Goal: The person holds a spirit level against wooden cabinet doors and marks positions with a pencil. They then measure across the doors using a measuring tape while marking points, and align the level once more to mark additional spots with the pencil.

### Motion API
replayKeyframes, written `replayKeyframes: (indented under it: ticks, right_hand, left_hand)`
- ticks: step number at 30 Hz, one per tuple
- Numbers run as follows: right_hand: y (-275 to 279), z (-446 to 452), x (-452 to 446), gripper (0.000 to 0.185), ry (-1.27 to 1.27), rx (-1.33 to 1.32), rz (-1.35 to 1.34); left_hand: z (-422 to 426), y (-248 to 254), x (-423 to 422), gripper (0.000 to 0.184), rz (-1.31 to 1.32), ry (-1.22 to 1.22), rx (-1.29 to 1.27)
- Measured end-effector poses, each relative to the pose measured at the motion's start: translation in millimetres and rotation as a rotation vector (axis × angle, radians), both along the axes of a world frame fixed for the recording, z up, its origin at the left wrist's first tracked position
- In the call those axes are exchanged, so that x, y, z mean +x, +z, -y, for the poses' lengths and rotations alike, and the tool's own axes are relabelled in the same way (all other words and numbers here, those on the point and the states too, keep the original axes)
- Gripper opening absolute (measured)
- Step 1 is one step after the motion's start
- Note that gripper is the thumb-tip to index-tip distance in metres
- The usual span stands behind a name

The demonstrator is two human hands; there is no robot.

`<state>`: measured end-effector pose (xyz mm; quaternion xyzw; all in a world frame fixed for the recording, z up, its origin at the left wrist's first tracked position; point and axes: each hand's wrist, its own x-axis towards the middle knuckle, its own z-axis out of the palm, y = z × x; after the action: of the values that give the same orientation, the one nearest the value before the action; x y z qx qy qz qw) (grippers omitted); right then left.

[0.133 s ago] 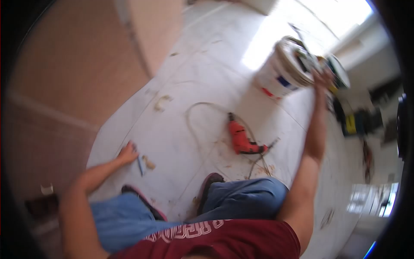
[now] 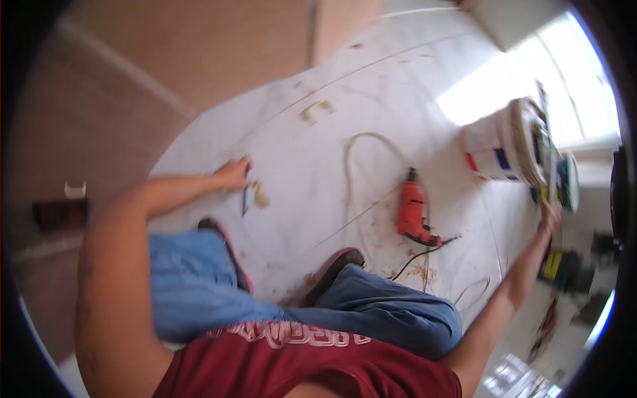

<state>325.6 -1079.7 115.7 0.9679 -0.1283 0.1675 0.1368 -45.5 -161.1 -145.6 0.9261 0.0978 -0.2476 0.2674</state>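
Note:
My left hand [image 2: 233,175] is low over the pale floor, its fingers blurred. A narrow blue piece [image 2: 247,199] is right beside its thumb side; whether the fingers hold it does not show. A small tan lump [image 2: 261,196] lies next to that piece. My right arm stretches far out, and my right hand [image 2: 549,214] appears closed on the near end of a long grey tool [image 2: 551,156] across the mouth of a white bucket [image 2: 490,144]. A red power drill [image 2: 413,211] with a bit lies on the floor between my hands.
The drill's cord [image 2: 348,162] loops over the floor. A curved cream piece [image 2: 317,111] lies farther off. Behind the bucket stands a second container [image 2: 568,182]. A dark green and yellow tool [image 2: 561,268] is at the right. Brown panels [image 2: 133,126] rise at the left.
The camera view has swung, so the floor, bucket and drill appear farther right. Both hands stay near the same things, the right at the bucket and the left by the blue piece.

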Motion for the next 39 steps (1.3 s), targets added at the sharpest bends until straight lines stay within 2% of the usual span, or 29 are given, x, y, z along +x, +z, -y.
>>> replayKeyframes:
  ticks: [1, 2, 4, 6, 8, 9, 11, 13, 15, 18, 21, 22, 23, 25, 27, 30, 32, 35, 36, 37, 39]
  right_hand:
    - [-5.6, 8.2, -6.6, 0.062, 0.008, -0.004, -0.034]
    - [-13.1, 20.8, -16.0, 0.061, 0.009, -0.016, -0.091]
    - [-21.5, 34.8, -20.3, 0.061, 0.007, -0.027, -0.127]
    - [-32.0, 50.4, -21.7, 0.061, 0.033, -0.060, -0.150]
    - [-49.2, 68.5, -16.2, 0.061, 0.077, -0.105, -0.128]
    - [-60.0, 72.4, -15.7, 0.060, 0.071, -0.091, -0.106]
    - [-42.5, 24.3, -32.4, 0.058, -0.069, 0.173, -0.036]
    - [-54.2, 20.6, -33.0, 0.056, -0.063, 0.200, 0.038]
    - [-62.0, 18.2, -29.6, 0.054, -0.062, 0.340, 0.082]
    - [-60.0, -8.6, -39.7, 0.052, 0.036, 0.944, 0.345]
    - [-15.9, -52.9, -44.7, 0.040, 0.396, 0.935, 0.327]
    - [-4.0, -57.5, -36.8, 0.040, 0.649, 0.832, 0.450]
    - [4.8, -77.4, -29.9, 0.039, 0.780, 0.833, 0.487]
    - [26.6, -132.8, -24.9, 0.036, 0.907, 0.935, 0.509]
    - [40.7, -195.6, -39.1, 0.033, 1.009, 1.041, 0.494]
    - [44.8, -270.1, -61.5, 0.029, 1.140, 1.215, 0.393]
    - [32.0, -315.5, -73.8, 0.027, 1.202, 1.336, 0.283]
    - [-26.9, -369.0, -80.2, 0.023, 1.153, 1.491, 0.100]
    - [-71.7, -350.4, -65.2, 0.024, 0.980, 1.420, 0.094]
    - [-116.4, -332.0, -49.6, 0.029, 0.814, 1.348, 0.070]
    - [-153.8, -355.1, -58.7, 0.021, 0.879, 1.371, 0.061]
  left_hand:
    - [-7.0, 0.6, -1.9, 0.049, -0.024, -0.027, 0.059]
    - [-6.9, -4.9, -29.2, 0.046, 0.095, -0.055, 0.017]
    - [-6.0, -9.8, -24.3, 0.045, 0.009, 0.001, -0.012]
    - [2.0, -17.0, -24.6, 0.043, 0.044, 0.006, -0.010]
    - [11.6, 16.2, -22.6, 0.049, -0.068, 0.088, 0.004]
    - [10.9, 14.1, -25.6, 0.047, -0.043, 0.099, 0.007]
    - [10.1, -4.9, -16.5, 0.046, 0.012, 0.070, -0.030]
    - [20.4, 2.1, -4.9, 0.046, -0.003, 0.059, -0.046]
    - [36.2, 14.8, -2.0, 0.047, -0.055, 0.116, -0.024]
    - [44.4, -3.4, -5.0, 0.056, -0.010, 0.014, 0.034]
    - [58.2, 34.9, -5.0, 0.051, -0.076, -0.055, -0.014]
    - [59.5, 16.9, -2.8, 0.053, -0.029, -0.093, 0.019]
    - [54.3, 1.5, 1.5, 0.055, 0.013, -0.115, 0.066]
    - [60.0, 29.9, 11.3, 0.056, -0.144, -0.224, 0.078]
    - [65.7, 20.0, 37.3, 0.053, -0.195, -0.381, 0.084]
    - [77.0, -18.6, 87.1, 0.049, -0.071, -0.705, 0.072]
    - [90.2, -17.4, 122.4, 0.047, 0.063, -0.775, 0.014]
    - [111.5, 84.7, 134.9, 0.060, 0.254, -0.628, -0.083]
    - [118.6, 120.5, 131.4, 0.066, 0.302, -0.575, -0.079]
    - [126.7, 138.4, 135.3, 0.071, 0.327, -0.522, -0.184]
    - [142.4, 159.2, 142.7, 0.082, 0.355, -0.417, -0.405]
